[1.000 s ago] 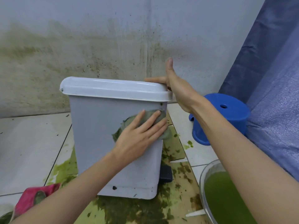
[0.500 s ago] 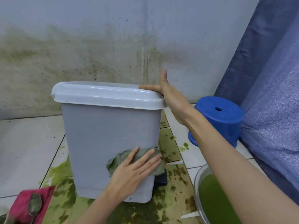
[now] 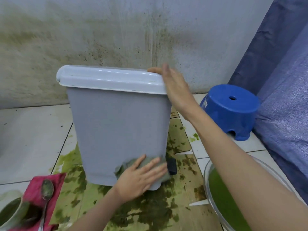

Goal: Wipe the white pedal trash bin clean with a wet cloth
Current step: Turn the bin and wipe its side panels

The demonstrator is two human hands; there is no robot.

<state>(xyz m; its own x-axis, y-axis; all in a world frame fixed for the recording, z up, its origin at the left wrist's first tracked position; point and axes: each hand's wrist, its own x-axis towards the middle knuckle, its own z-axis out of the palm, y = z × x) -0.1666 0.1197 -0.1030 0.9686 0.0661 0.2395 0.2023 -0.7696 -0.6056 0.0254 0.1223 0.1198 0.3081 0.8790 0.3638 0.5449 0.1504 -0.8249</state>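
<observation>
The white pedal trash bin point(image 3: 116, 124) stands on the tiled floor by the stained wall, lid closed, its black pedal point(image 3: 172, 165) poking out at the lower right. My left hand point(image 3: 141, 176) presses a wet grey-green cloth point(image 3: 150, 161) flat against the bin's lower right corner, fingers straight. My right hand point(image 3: 175, 87) rests on the right end of the lid, fingers extended over the top edge, steadying the bin.
Green slime smears the floor tiles point(image 3: 150, 210) around the bin. A blue plastic stool point(image 3: 230, 110) sits to the right, by a blue curtain point(image 3: 283, 80). A clear bowl of green liquid point(image 3: 221, 194) is at lower right. A red cloth point(image 3: 35, 190) with a spoon point(image 3: 46, 192) and a cup point(image 3: 11, 212) lie at lower left.
My left hand slid the cloth down the bin's front face from just under the lid to the bottom corner. My right hand stayed at the lid's right end.
</observation>
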